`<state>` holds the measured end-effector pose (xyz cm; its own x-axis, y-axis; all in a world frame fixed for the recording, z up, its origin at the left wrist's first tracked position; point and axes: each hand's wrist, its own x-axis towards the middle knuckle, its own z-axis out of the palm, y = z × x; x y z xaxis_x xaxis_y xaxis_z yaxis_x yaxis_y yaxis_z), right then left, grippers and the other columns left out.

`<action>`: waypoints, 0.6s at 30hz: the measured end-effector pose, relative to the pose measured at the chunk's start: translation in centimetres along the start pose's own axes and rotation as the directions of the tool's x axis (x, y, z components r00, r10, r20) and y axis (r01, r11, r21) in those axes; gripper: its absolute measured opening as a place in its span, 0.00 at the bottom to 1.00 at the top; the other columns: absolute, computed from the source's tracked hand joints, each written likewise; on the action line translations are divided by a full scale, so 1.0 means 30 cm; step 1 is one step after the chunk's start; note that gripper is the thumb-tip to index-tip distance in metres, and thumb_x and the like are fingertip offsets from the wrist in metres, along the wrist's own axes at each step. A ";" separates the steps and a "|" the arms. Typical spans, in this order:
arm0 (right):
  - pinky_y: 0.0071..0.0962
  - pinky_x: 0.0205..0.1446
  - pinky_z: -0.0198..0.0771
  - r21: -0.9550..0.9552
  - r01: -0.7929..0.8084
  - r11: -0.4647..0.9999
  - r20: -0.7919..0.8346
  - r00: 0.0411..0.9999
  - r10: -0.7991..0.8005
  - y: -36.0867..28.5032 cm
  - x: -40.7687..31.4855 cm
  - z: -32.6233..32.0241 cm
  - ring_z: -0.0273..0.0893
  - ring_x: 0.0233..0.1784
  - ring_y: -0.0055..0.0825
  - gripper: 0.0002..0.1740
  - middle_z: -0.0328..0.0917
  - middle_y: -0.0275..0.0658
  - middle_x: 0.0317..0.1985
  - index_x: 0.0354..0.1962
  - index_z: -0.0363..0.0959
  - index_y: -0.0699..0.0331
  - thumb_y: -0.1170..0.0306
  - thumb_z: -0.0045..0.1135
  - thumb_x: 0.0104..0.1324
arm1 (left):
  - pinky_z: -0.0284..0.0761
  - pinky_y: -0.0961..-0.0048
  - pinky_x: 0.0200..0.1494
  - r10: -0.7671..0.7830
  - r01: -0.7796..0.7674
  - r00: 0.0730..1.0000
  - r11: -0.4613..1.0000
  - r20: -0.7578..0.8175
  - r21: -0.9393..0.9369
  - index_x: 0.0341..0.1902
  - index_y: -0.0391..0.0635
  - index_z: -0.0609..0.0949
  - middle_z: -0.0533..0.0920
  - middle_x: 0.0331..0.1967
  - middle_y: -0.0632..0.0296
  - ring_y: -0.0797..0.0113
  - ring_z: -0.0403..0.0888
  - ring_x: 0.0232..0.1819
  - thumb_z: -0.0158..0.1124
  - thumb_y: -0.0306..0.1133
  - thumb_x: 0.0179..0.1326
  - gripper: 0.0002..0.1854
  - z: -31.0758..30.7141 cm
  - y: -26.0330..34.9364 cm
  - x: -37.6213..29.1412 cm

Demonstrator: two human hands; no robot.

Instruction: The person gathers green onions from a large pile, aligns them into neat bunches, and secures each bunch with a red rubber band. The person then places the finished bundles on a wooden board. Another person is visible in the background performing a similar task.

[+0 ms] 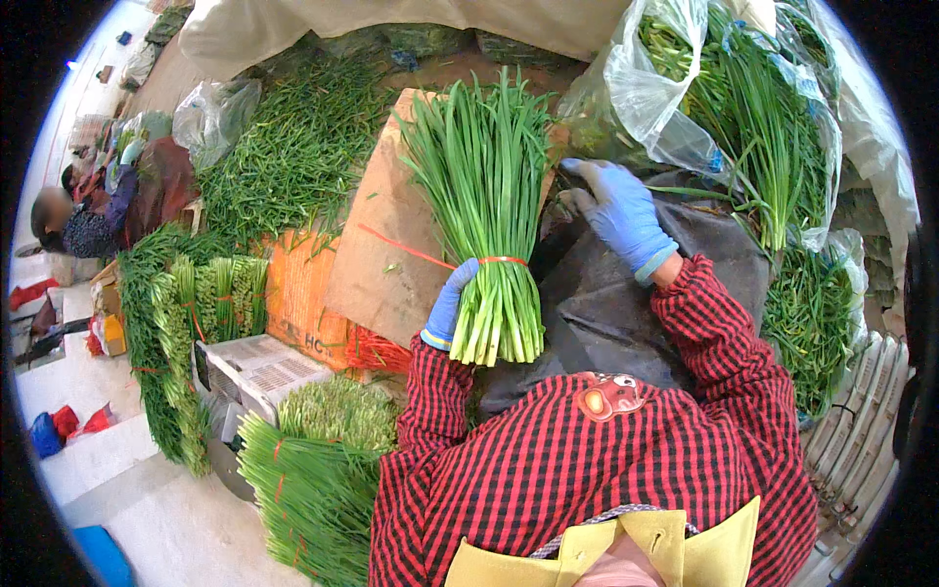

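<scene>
A bunch of garlic chives (pixel 484 176) lies over a brown board (pixel 374 271), its pale cut ends towards me. Around its lower stems runs a red tie (pixel 502 260), with a loose tail of it stretching left over the board. My left hand (pixel 449 304), in a blue glove, grips the bunch from the left just below the tie; part of its fingers is hidden beneath the stems. To the right of the leaves, my gloved right hand (pixel 616 205) holds nothing and has its fingers apart, above a dark apron (pixel 616 293) across my lap.
Loose green leaves (pixel 293 139) heap up beyond the board. Tied bunches (pixel 308 484) stack at lower left beside a grey plastic crate (pixel 257 367). Red ties (pixel 378 350) lie under the board. A clear plastic bag (pixel 660 95) holds more chives at right. Another person (pixel 103 213) sits at far left.
</scene>
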<state>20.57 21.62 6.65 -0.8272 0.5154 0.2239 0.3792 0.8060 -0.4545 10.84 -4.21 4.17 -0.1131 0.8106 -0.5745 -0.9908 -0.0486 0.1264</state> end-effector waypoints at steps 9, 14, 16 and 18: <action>0.46 0.47 0.73 0.353 -0.296 0.888 0.331 0.927 0.177 -0.128 0.244 0.111 0.81 0.42 0.49 0.22 0.82 0.51 0.34 0.34 0.83 0.62 0.50 0.60 0.60 | 0.78 0.55 0.59 0.075 -0.047 0.993 0.957 -0.087 0.288 0.61 0.36 0.75 0.83 0.53 0.48 0.53 0.83 0.52 0.59 0.51 0.65 0.31 0.021 -0.003 0.009; 0.33 0.40 0.73 0.489 -0.048 0.871 -0.084 0.991 0.102 -0.118 0.152 0.161 0.80 0.33 0.36 0.13 0.80 0.46 0.30 0.36 0.80 0.64 0.61 0.64 0.65 | 0.79 0.55 0.58 0.068 -0.041 0.993 0.965 -0.097 0.259 0.60 0.36 0.75 0.83 0.51 0.48 0.54 0.83 0.51 0.60 0.52 0.65 0.31 0.012 -0.009 0.015; 0.42 0.39 0.74 0.597 -0.048 0.800 -0.035 0.996 0.085 -0.204 0.076 0.074 0.81 0.37 0.48 0.16 0.79 0.51 0.30 0.36 0.75 0.65 0.58 0.57 0.67 | 0.79 0.55 0.58 0.024 -0.025 1.000 0.974 0.007 0.225 0.60 0.36 0.75 0.83 0.52 0.48 0.54 0.83 0.51 0.59 0.53 0.66 0.32 0.012 -0.005 0.020; 0.40 0.42 0.76 0.783 -0.151 0.603 0.301 0.941 -0.155 -0.307 -0.069 -0.046 0.81 0.37 0.40 0.16 0.79 0.48 0.32 0.39 0.74 0.66 0.60 0.56 0.69 | 0.80 0.56 0.56 -0.069 0.069 0.998 0.993 0.005 0.101 0.62 0.37 0.74 0.83 0.51 0.47 0.54 0.84 0.49 0.59 0.53 0.65 0.33 0.013 0.001 0.021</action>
<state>19.37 13.53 11.56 -0.9618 0.2728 0.0218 0.0289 0.1805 -0.9831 10.76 -3.46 4.14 -0.0436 0.8151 -0.5776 -0.9837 0.0660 0.1674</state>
